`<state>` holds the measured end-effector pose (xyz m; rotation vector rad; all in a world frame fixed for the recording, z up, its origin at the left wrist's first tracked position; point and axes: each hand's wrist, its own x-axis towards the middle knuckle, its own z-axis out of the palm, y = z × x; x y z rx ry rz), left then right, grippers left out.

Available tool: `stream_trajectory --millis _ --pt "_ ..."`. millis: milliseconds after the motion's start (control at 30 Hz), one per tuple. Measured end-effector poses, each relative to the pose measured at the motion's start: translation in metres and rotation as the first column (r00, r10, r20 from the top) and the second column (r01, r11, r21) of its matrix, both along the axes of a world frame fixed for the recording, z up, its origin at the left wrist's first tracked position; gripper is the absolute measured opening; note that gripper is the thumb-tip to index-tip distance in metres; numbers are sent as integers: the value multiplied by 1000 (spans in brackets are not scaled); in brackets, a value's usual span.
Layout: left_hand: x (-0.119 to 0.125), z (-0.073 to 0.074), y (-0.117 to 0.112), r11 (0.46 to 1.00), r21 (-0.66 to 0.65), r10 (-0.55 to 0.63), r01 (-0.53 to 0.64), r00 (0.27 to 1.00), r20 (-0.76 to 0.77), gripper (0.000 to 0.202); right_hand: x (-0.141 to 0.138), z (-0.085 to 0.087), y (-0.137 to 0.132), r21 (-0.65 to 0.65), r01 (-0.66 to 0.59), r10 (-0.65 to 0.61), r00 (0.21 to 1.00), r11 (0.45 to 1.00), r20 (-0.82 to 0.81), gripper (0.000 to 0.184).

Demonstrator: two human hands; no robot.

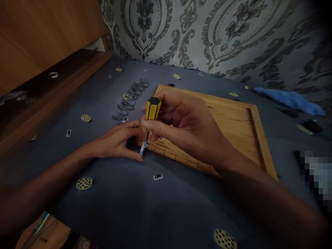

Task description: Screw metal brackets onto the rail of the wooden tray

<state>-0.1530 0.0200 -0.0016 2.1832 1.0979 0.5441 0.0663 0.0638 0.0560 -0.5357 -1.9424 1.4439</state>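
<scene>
My right hand (186,121) is closed around a screwdriver (153,109) with a yellow and black handle. The screwdriver points down, its shaft meeting a small shiny metal fitting (143,148) at the near left corner of a wooden panel (230,124). Thumb and fingers of my left hand (119,140) curve around that fitting, the thumb at its lower end. A raised frame borders the panel, and small dark holes dot its near edge. Behind my left hand, several metal pieces with loops (128,102) lie in a slanting row.
A dark blue cloth with a pineapple print (116,204) covers the surface. To the right lie a blue rag (290,100), dark items (312,125) and a blurred-out object (317,173). A wooden cabinet (49,31) stands at the left, and patterned wallpaper (186,31) is behind.
</scene>
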Motion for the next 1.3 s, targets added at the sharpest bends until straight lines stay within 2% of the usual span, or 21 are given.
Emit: stream_trajectory --millis 167,367,500,700,767,833,967,1300 --pt "-1 -2 0 1000 23 -6 6 1000 -12 50 2 5 3 14 -85 85 996 996 18 28" --pt "-2 -2 0 1000 -1 7 -7 1000 3 51 -4 -6 -6 2 39 -39 999 999 -18 31" --pt "-1 -1 0 1000 3 -8 8 1000 17 50 -5 -8 -5 -34 64 -65 997 997 -37 32" --pt "1 1 0 1000 26 -17 16 1000 23 53 -2 -2 -4 53 -52 52 999 997 -2 16" --pt "1 1 0 1000 18 -9 9 1000 10 53 -3 -3 -6 65 -18 22 998 998 -59 17" --pt "1 0 0 1000 12 5 -5 1000 -16 53 -3 -5 -7 87 69 -59 992 994 -113 19" --pt "0 0 0 1000 -13 5 -6 999 -32 52 -3 -8 -8 116 179 -166 980 977 -113 25" --pt "0 2 0 1000 -29 -5 4 1000 -23 48 -3 -10 -3 94 75 -67 994 993 -89 29"
